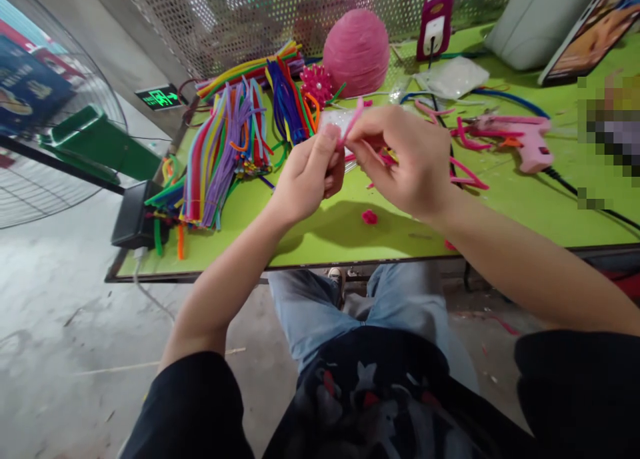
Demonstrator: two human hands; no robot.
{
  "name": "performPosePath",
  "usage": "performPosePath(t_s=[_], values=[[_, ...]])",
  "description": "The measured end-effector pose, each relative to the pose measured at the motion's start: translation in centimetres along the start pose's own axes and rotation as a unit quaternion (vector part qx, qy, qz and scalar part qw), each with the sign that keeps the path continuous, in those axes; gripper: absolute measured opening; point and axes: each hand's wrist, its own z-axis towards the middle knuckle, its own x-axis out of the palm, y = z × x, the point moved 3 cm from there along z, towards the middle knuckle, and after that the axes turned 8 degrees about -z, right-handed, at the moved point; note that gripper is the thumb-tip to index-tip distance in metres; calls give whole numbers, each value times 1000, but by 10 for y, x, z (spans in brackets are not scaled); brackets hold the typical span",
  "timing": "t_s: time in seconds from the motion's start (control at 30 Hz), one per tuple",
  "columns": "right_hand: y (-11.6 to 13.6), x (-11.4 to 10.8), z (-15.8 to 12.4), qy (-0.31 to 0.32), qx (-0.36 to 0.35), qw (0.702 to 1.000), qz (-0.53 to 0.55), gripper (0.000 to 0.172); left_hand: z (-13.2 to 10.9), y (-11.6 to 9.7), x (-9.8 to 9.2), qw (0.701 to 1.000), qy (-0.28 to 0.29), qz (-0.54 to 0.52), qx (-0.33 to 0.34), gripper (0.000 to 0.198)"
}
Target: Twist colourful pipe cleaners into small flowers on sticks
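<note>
A pink pipe cleaner runs between my two hands above the green table. My left hand is closed, pinching its lower end between thumb and fingers. The fingertips of my right hand close on the same pipe cleaner just to the right. Part of it is hidden by my fingers. On the tabletop below lies a small dark pink pipe-cleaner flower. Behind my hands are a fuzzy pink flower with a pearl-like centre and a large pink ball.
Bundles of coloured pipe cleaners lie at the left, near a black box. A pink glue gun with a cord rests at the right. A plastic bag, a power socket and a screen stand farther back. A wire fan guard is at far left.
</note>
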Motion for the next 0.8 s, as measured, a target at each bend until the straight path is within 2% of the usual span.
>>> performPosePath(t_s=[0.13, 0.27, 0.37, 0.5, 0.6, 0.67, 0.73, 0.8], values=[[-8, -2, 1, 38, -24, 999, 12, 30, 1, 0, -3, 1000, 14, 4, -22, 70], [-15, -4, 4, 69, 7, 996, 60, 28, -1, 0, -3, 999, 41, 3, -17, 68], [-17, -4, 6, 104, 8, 994, 45, 30, -1, 0, -6, 998, 54, 24, 14, 68], [-18, -6, 7, 93, -19, 995, 13, 30, -3, 0, -14, 990, 71, 78, 91, 63], [-22, -5, 8, 74, -16, 995, 62, 23, -1, -1, -20, 974, 72, 163, 140, 58], [-24, -2, 10, 75, -13, 992, 105, 19, 2, 1, -25, 958, 66, 236, 148, 58], [-26, 4, 11, 110, 12, 979, 170, 24, 6, 4, -29, 940, 58, 298, 157, 64], [-25, 11, 12, 164, 84, 949, 256, 30, 9, 6, -33, 925, 48, 340, 164, 71]])
